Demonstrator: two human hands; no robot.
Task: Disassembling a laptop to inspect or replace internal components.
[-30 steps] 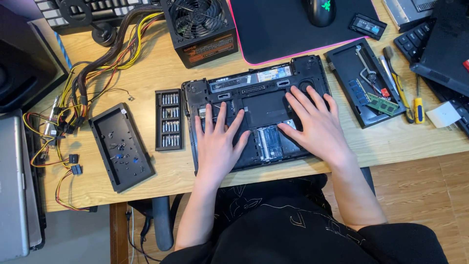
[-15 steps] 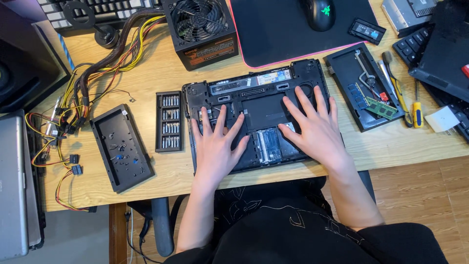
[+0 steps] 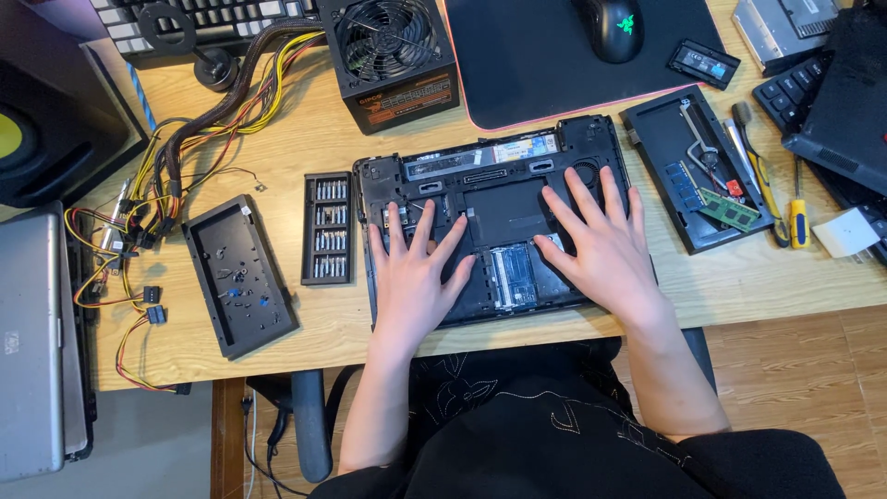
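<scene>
- The left hand (image 3: 413, 277) lies flat, fingers spread, palm down on the left half of the black, opened laptop base (image 3: 490, 217); it grips nothing.
- The right hand (image 3: 601, 249) lies flat in the same way on the right half of the base, fingers fanned toward the far edge, with nothing in its grasp.
- The laptop base sits upside down at the near edge of the pale wooden counter (image 3: 305, 139), its bottom cover off and its inner bays showing between the two hands.
- Just left of it lies a black rectangular case of silver screwdriver bits (image 3: 328, 228), and further left a black plastic cover panel (image 3: 238, 274) holding small screws.
- To the right, a black tray-like panel (image 3: 693, 166) carries green memory sticks, with a yellow-handled screwdriver (image 3: 797, 217) beyond it.
- Behind the base stand a black box-shaped power supply with a round fan (image 3: 393, 55), its bundle of coloured cables (image 3: 185, 157) trailing left, and a black mouse mat (image 3: 545, 55) with a black mouse (image 3: 617, 26).
- Compared with half a second ago, both hands rest in nearly the same spots; the fingers are slightly more spread.
</scene>
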